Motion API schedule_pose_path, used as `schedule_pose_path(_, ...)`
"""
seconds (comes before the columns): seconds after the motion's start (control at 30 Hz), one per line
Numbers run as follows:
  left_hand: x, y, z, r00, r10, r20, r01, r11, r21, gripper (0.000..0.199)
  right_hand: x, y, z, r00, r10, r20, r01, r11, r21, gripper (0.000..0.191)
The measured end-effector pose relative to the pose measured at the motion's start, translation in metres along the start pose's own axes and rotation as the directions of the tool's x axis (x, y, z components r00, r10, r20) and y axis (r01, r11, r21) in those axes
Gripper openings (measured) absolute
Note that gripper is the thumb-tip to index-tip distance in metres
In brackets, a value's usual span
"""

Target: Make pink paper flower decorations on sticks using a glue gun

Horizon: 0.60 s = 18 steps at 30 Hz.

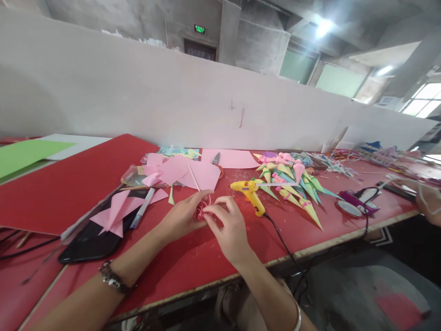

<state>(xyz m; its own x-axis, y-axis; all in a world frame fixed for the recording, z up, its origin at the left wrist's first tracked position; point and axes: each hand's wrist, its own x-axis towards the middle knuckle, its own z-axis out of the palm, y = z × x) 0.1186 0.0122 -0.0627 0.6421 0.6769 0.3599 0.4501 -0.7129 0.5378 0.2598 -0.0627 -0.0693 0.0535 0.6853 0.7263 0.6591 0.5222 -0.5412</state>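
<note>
My left hand (184, 215) curls around a small bundle of pink curled strips (199, 211), perhaps paper; the exact kind is hard to make out. With thumb and fingertips pressed together, my right hand (227, 225) pinches at the same bundle from the right. A thin pale stick (193, 177) rises above my left hand; whether it joins the bundle is hidden. To the right of my hands lies a yellow glue gun (251, 195) with a glue stick out of its back. Pink paper sheets (186, 171) and scissors with orange handles (221, 172) lie behind my hands.
Several pastel paper cones (292, 181) are heaped beyond the glue gun. Cut pink paper (115, 214), a black tray-like object (93, 241) and a marker (143, 208) lie left. A red board (69, 184) leans there. Another person's hand (429, 202) is at far right, near a cable.
</note>
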Motion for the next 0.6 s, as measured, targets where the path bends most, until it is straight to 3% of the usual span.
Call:
schedule_pose_path(0.2, 0.0, 0.002, -0.005, 0.997, 0.07, 0.022, -0.07, 0.998, 0.01, 0.052, 0.001, 0.002, -0.002, 1.0, 0.01, 0.005, -0.01, 1.0, -0.009, 0.016)
schedule_pose_path(0.37, 0.0, 0.007, -0.011, 0.969, 0.212, -0.123, -0.197, 0.973, 0.123, 0.054, 0.0, 0.003, -0.003, 0.999, 0.03, -0.029, -0.029, 0.999, 0.016, 0.014)
schedule_pose_path(0.5, -0.001, 0.012, -0.014, 0.937, 0.291, -0.195, -0.267, 0.954, 0.139, 0.035, -0.001, 0.005, -0.004, 0.998, 0.033, -0.062, -0.032, 0.999, 0.021, 0.012)
schedule_pose_path(0.6, -0.003, 0.016, -0.016, 0.932, 0.287, -0.22, -0.256, 0.954, 0.157, 0.019, -0.001, 0.005, -0.005, 0.996, 0.03, -0.08, -0.029, 0.999, 0.021, 0.012)
